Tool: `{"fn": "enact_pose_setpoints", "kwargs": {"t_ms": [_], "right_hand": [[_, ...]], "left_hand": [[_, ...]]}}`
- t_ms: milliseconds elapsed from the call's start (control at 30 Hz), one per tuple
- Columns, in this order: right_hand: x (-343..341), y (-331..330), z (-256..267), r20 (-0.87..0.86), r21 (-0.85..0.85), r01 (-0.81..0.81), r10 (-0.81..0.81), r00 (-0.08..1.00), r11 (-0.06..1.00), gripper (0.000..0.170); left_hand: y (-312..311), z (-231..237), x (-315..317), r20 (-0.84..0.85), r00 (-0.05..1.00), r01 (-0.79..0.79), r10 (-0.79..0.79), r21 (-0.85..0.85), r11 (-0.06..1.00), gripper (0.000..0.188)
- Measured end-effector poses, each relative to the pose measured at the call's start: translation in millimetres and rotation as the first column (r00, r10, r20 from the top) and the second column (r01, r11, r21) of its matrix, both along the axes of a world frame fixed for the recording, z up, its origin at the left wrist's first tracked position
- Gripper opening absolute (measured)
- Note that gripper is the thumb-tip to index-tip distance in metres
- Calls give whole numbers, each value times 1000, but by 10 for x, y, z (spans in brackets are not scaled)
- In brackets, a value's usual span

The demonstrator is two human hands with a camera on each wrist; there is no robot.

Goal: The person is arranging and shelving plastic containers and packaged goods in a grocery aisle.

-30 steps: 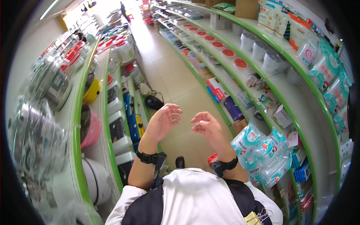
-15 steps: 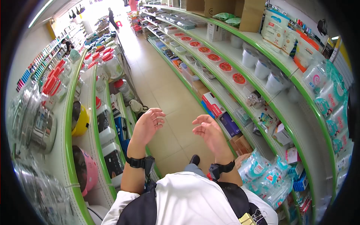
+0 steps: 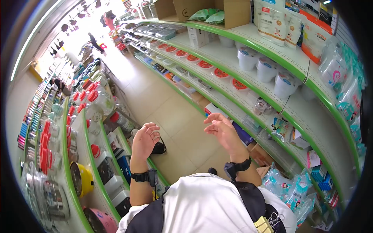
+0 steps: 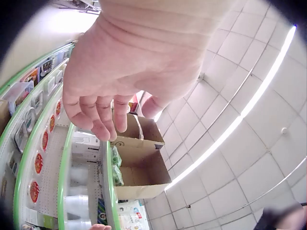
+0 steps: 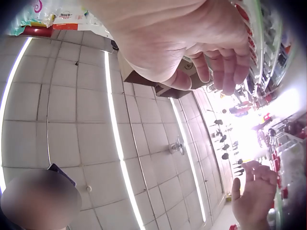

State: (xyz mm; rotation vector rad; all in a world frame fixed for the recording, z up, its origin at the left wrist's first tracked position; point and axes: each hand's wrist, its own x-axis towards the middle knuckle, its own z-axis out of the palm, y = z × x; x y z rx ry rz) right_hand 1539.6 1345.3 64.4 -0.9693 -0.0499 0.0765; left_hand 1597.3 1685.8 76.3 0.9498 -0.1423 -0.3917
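Both hands are held up in front of the body over a shop aisle, and neither holds anything. In the head view the left hand [image 3: 145,142] is on the left, its fingers relaxed and slightly bent. Opposite it, the right hand [image 3: 224,133] has loosely bent fingers and overlaps the edge of the right-hand shelves [image 3: 268,99]. The left wrist view shows the left palm [image 4: 139,62] from below, fingers hanging loosely. From the right wrist camera, the right hand's fingers [image 5: 228,69] also look loosely curled around nothing.
Shelves on the right carry white tubs [image 3: 265,70], red-lidded containers [image 3: 204,64], a cardboard box [image 3: 237,13] and plastic-wrapped packs [image 3: 289,186]. On the left stand red-lidded jars [image 3: 99,97], a yellow basin [image 3: 86,179] and a pink one [image 3: 101,219]. The tiled floor [image 3: 155,101] runs between; a person [image 3: 95,42] is far off.
The head view has swung toward the right-hand shelves, and the aisle now slants to the upper left. Both hands stay raised and apart, with nothing picked up.
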Motion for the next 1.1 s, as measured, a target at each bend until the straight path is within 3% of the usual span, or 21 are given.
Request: {"fn": "enact_pose_setpoints", "kwargs": {"t_ms": [233,400,500,533,600,633,700,800,833,900,933,1000,1033,1100], "right_hand": [[650,-533,-439,-117,-20,198,-199,973,980,19],[1443,-848,-637,-280,-72,443,-444,851,894,24],[2231,-1267,-789,-294,-116,560,-567,770,821,59],[2474,-1365,-756,-290,-128,567,-578,763,814,59],[3004,-1566,-591,-320,-202,662,-687,652,722,91],[3246,-1688,-546,-306,-214,665,-695,650,716,91],[3692,-1908,-549,-461,-157,737,-709,534,657,112],[4180,-2127,-549,-502,-124,799,-732,461,589,118],[4323,-2276,-595,-499,-129,793,-730,467,595,118],[4542,-2439,-681,-481,-103,828,-757,443,551,95],[4624,-2422,-739,-486,-115,824,-755,440,554,95],[4641,-2372,-764,-151,-189,880,-898,413,436,70],[4702,-2403,-751,-214,-89,891,-882,419,445,63],[4796,-2409,-802,-253,-122,899,-889,383,422,60]], "left_hand": [[-288,-358,1011,-110,989,100,-102,-24,995,30],[-258,-506,1841,-136,982,127,-130,-29,991,31],[-134,-596,2389,-130,977,163,-170,-59,985,30],[-80,-611,2580,-125,975,179,-185,-60,982,30],[39,-640,2977,-106,974,192,-201,-85,978,30],[122,-674,3190,-115,968,214,-223,-85,973,30],[302,-712,3506,-128,965,217,-229,-98,971,30],[580,-673,3967,-103,968,224,-230,-64,972,32],[672,-674,4105,-110,965,234,-238,-50,971,32],[828,-732,4388,-130,961,240,-243,-39,970,32],[891,-784,4540,-122,962,241,-244,-40,970,32],[982,-887,4761,-135,958,247,-251,-51,968,32],[995,-911,4881,-124,957,258,-261,-46,965,32],[985,-963,5076,-125,954,270,-274,-48,962,33]]}}
